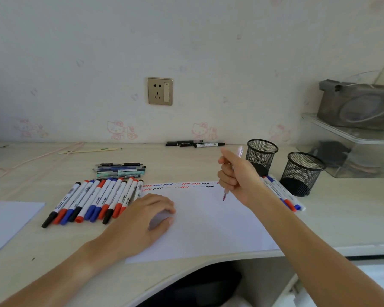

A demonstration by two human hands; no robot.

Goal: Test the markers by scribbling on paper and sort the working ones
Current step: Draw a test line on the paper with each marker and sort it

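The right hand (235,173) is up off the sheet, fist curled round a slim clear-barrelled pen (226,192). The pen stands nearly upright, its reddish tip pointing down just above the paper (200,229), its pale top poking out above the thumb. The forearm reaches in from the lower right, wrist cocked, knuckles facing left.

Just left of that tip, along the far edge of the paper, run two rows of scribbles (180,186) in red, blue and black wavy dashes, some very faint.

Over on the other side, the left hand (146,218) lies palm down on the near left part of the paper, fingers loosely bent, gripping nothing, pinning the sheet to the worktop (53,251).

Right beside that left hand, to its left, a fanned row of markers (93,202) with white barrels and black, red and blue caps. Beyond them, a small stack of pens (120,170).

Behind the right wrist, a few sorted markers (282,196) lie side by side, and beyond those stand two black mesh cups (302,173). Further back by the wall, black markers (195,144) lie in a loose bunch.
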